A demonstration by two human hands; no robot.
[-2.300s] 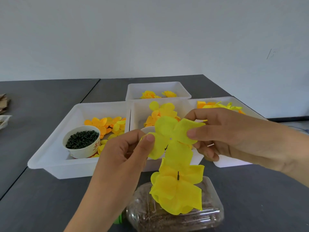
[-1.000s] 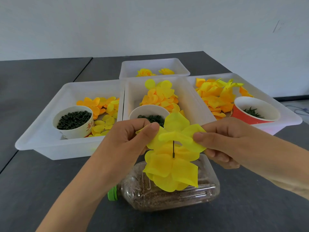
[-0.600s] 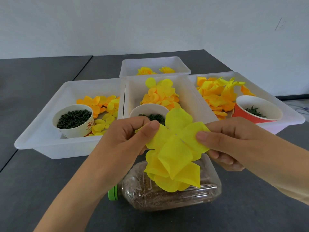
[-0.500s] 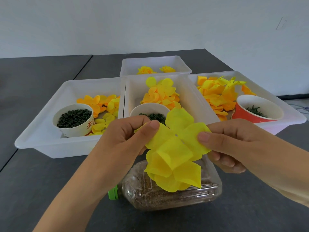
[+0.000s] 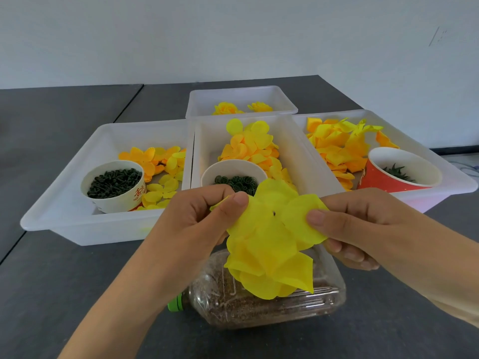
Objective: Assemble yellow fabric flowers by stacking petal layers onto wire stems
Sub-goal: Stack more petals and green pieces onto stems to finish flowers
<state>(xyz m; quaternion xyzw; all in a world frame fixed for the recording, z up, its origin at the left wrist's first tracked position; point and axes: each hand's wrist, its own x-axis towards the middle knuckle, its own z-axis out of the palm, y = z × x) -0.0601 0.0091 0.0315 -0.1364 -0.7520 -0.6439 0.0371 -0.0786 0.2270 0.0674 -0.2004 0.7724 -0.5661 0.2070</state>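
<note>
Both hands pinch the top petal layer: the left hand grips its left edge, the right hand its right edge. The dark wire tip pokes through the centre hole. The layer sits just above the stacked petals, over a clear plastic bottle lying on the near desk. Best slide it down evenly, keeping the thin, soft, rounded fabric flat so the hole doesn't tear.

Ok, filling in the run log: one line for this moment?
step: seating petal layer on stem | left hand: pinching layer's left edge | right hand: pinching right edge | stem tip: poking through centre hole
</note>
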